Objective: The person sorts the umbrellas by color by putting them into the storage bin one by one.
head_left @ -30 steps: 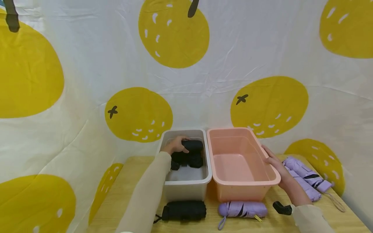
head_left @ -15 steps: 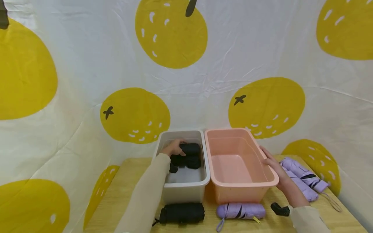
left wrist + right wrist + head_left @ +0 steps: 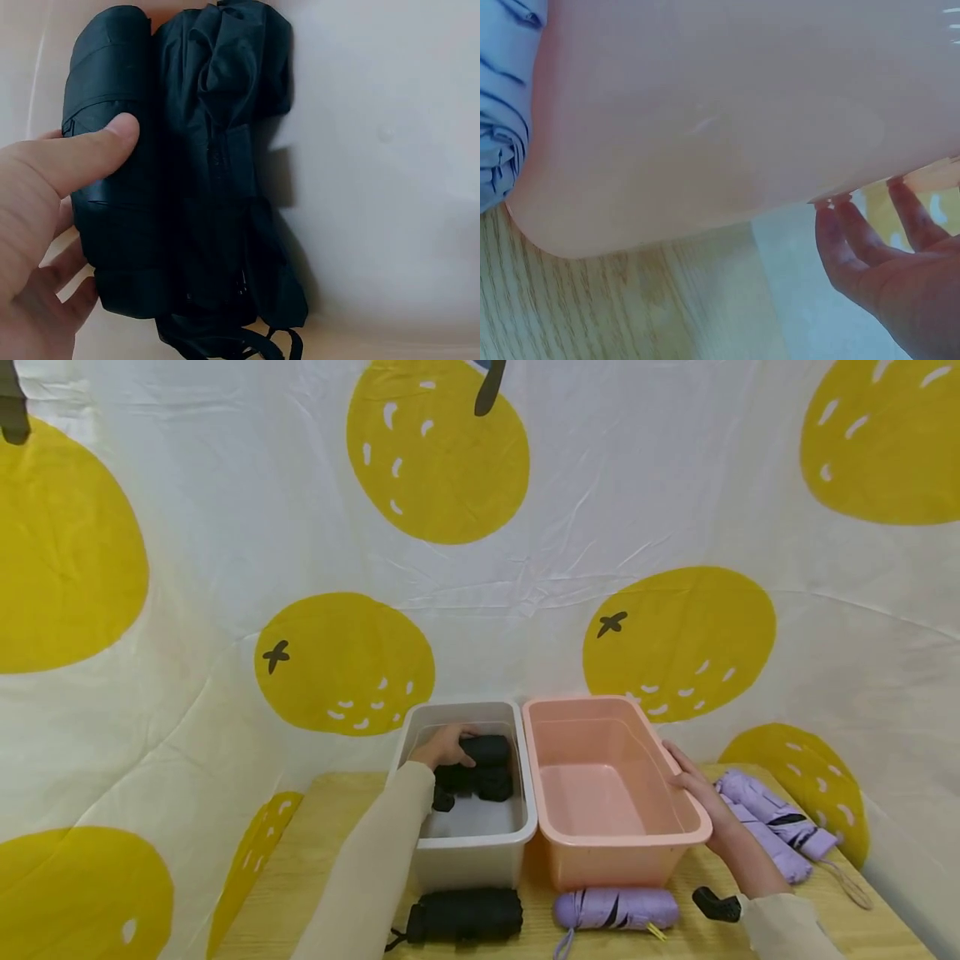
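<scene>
In the head view, my left hand (image 3: 444,747) reaches into the grey bin (image 3: 480,841) and grips a folded black umbrella (image 3: 486,748). The left wrist view shows the thumb across that umbrella (image 3: 112,180), the other fingers partly hidden behind it. More black folded umbrella fabric (image 3: 214,157) lies alongside, with a strap loop at one end. My right hand (image 3: 705,793) holds the right rim of the pink bin (image 3: 626,841), thumb over the edge. From the right wrist, its fingertips (image 3: 841,196) touch the edge of the bin.
A black umbrella (image 3: 465,917) lies before the grey bin, a purple one (image 3: 618,910) before the pink bin. Two more purple umbrellas (image 3: 776,818) lie at the right on the wooden table (image 3: 300,860). A small black object (image 3: 716,904) sits by the right sleeve. Fruit-patterned cloth stands behind.
The black umbrella and my left hand have sunk slightly within the grey bin. My right hand keeps its place on the pink bin's rim. The head view has shifted a little.
</scene>
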`<action>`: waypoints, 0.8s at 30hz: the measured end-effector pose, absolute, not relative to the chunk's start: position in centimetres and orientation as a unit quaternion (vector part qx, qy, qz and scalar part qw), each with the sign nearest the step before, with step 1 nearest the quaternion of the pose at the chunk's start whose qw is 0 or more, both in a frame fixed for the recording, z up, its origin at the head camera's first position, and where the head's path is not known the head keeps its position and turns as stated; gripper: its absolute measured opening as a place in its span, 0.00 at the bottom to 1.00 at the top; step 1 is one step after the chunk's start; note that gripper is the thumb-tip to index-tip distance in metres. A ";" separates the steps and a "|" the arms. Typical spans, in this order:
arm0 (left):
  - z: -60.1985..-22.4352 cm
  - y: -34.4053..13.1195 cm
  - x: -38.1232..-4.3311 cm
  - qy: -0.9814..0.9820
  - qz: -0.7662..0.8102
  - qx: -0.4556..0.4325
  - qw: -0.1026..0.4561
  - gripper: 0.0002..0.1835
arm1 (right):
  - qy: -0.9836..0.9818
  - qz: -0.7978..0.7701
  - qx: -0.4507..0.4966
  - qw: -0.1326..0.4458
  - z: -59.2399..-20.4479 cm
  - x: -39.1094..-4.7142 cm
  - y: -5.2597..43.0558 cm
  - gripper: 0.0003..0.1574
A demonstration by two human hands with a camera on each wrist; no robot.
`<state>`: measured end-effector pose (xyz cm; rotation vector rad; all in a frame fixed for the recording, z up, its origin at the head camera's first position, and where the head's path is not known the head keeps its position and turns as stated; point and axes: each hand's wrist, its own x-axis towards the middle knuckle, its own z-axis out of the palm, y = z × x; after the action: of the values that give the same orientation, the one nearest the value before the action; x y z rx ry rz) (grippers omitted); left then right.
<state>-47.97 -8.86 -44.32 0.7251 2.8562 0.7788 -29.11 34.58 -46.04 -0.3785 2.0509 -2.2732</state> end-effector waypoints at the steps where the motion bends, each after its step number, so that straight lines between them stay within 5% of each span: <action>1: -44.4 -8.9 -48.0 0.932 0.270 0.236 0.048 0.31 | 0.664 -0.737 -0.123 0.027 -46.1 -29.1 34.5 0.41; 11: -43.0 -8.9 -47.7 0.891 0.391 0.227 0.048 0.27 | 0.664 -0.738 -0.115 0.027 -45.5 -28.8 34.3 0.41; 24: -34.6 -10.8 -45.2 0.837 0.474 0.266 0.066 0.30 | 0.672 -0.733 -0.102 0.031 -45.4 -28.8 34.3 0.41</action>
<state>-45.21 -10.75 -34.63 0.8011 2.5230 1.4307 -28.76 34.29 -45.36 -0.3133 2.0709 -2.2569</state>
